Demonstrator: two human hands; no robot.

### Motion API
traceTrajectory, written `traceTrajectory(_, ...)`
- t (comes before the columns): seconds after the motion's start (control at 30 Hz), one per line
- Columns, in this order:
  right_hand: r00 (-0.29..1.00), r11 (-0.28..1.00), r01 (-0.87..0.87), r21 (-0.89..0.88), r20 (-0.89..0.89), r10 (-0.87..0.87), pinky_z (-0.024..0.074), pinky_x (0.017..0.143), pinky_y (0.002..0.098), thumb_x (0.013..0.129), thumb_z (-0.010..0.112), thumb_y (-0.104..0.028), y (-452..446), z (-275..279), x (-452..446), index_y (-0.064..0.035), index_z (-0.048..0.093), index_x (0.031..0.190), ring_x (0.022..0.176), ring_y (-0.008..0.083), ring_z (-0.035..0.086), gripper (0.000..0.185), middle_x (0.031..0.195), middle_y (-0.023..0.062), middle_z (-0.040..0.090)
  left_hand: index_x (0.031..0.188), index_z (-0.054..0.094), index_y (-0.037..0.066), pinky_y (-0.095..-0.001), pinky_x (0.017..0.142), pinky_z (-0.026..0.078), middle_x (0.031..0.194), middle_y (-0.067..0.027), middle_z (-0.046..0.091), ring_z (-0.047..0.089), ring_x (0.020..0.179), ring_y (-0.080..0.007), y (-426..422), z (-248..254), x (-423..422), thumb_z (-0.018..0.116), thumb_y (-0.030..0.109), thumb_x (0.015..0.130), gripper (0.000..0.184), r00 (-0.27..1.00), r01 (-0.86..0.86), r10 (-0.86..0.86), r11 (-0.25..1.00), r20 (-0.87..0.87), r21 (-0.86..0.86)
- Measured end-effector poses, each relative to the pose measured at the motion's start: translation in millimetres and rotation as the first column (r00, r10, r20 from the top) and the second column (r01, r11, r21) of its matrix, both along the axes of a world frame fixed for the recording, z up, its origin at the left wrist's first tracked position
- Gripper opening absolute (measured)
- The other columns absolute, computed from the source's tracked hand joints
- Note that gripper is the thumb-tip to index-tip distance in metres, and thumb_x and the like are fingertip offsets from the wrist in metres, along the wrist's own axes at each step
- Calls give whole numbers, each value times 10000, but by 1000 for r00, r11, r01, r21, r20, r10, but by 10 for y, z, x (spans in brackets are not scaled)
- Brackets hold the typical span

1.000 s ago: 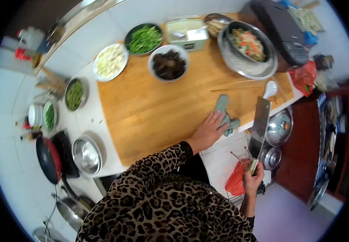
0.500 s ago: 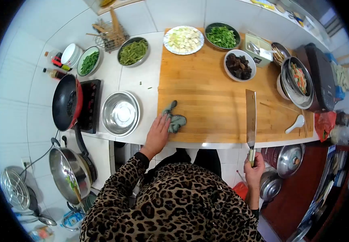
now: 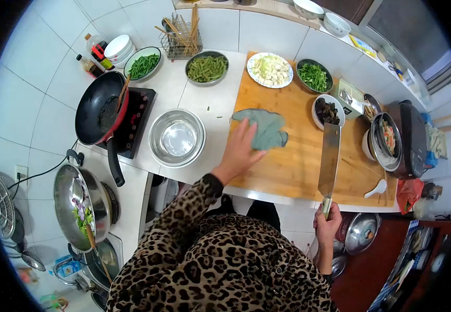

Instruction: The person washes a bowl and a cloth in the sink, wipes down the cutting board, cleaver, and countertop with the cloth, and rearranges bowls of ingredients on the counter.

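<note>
Grey-green cloth (image 3: 268,127) lies on the left part of the wooden board (image 3: 288,171), the fingers of the left hand (image 3: 237,152) spread loosely over it, not closed round it. The right hand (image 3: 328,221) is clamped on a cleaver (image 3: 330,161) by its handle, blade pointing away from the body. Chopping looks done for the food in the plate (image 3: 250,68) and bowls (image 3: 315,117) toward the board's back; wiping looks only partway, with green scraps (image 3: 219,117) lying on the white worktop (image 3: 204,96) near the metal basin (image 3: 177,138). Farther left, a red-sided pan (image 3: 98,114) overlaps a black hob (image 3: 141,106). Pale tiles (image 3: 272,31) line the walls.
</note>
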State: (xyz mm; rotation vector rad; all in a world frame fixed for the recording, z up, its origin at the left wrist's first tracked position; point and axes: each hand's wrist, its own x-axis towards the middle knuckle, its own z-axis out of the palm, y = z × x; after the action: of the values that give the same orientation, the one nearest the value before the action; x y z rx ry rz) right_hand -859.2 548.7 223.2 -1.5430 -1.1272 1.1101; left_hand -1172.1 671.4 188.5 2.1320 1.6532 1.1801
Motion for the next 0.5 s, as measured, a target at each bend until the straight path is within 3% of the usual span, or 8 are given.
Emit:
traceTrajectory(0.07,1000,1000,12,-6,21,-12,370,358,192,797,513,38,1,39,-68,-34,477,859,441,54,430,101,651,6,485,1257,402,-15,-409,905,413,1206,-232,474,508,1075,-335,-365,-308,-196,593,310,861,546,994,4,30,954,107,-300)
traceTrajectory(0.1,1000,1000,16,-4,15,-16,370,358,192,797,513,38,-5,32,-87,-34,477,859,441,54,430,101,651,6,485,1201,437,-8,-384,827,445,1138,-211,509,542,983,-291,-557,-380,-321,572,342,876,496,851,107,222,814,476,-571)
traceTrajectory(0.13,1000,1000,25,-17,-15,-25,370,358,192,798,513,37,-23,14,-97,-34,479,863,441,55,430,102,650,7,485,1144,472,0,-359,750,477,1071,-189,545,576,892,-247,-738,-443,-453,551,374,891,459,561,321,485,619,671,-716)
traceTrajectory(0.2,997,998,61,-32,-41,-63,371,357,193,799,513,36,-66,-16,-117,-35,481,867,440,55,429,103,649,7,486,1064,501,26,-296,606,467,914,-109,578,573,725,-170,-1069,-443,-654,514,445,894,453,83,120,748,649,659,-751)
traceTrajectory(0.27,989,990,111,-85,-86,-118,352,383,198,803,527,31,-93,-17,-140,-43,488,882,448,51,428,115,617,-8,480,1087,500,45,-304,580,467,875,-90,591,587,727,-180,-1100,-501,-1082,515,482,879,485,-34,66,727,686,685,-725)
traceTrajectory(0.33,983,989,120,-84,-127,-130,349,381,201,811,526,27,-104,17,-158,-43,491,870,447,50,425,98,614,-9,480,1088,499,54,-313,593,482,896,-80,611,610,751,-198,-975,-462,-1326,574,445,853,462,3,-90,746,663,666,-743)
traceTrajectory(0.43,981,987,140,-79,-125,-149,348,381,202,819,533,15,-148,22,-82,-40,494,863,446,49,425,81,623,-8,485,1079,488,-1,-275,509,484,909,-118,605,615,704,-212,-865,-516,-1579,526,188,855,296,-15,-21,735,678,678,-735)
traceTrajectory(0.5,982,985,147,-92,-108,-157,348,380,202,820,538,11,-229,34,-28,-36,492,865,445,49,425,79,622,-10,484,1001,492,-28,-263,478,481,838,-114,597,599,655,-189,-802,-610,-1673,493,85,821,212,-123,-81,706,694,698,-716)
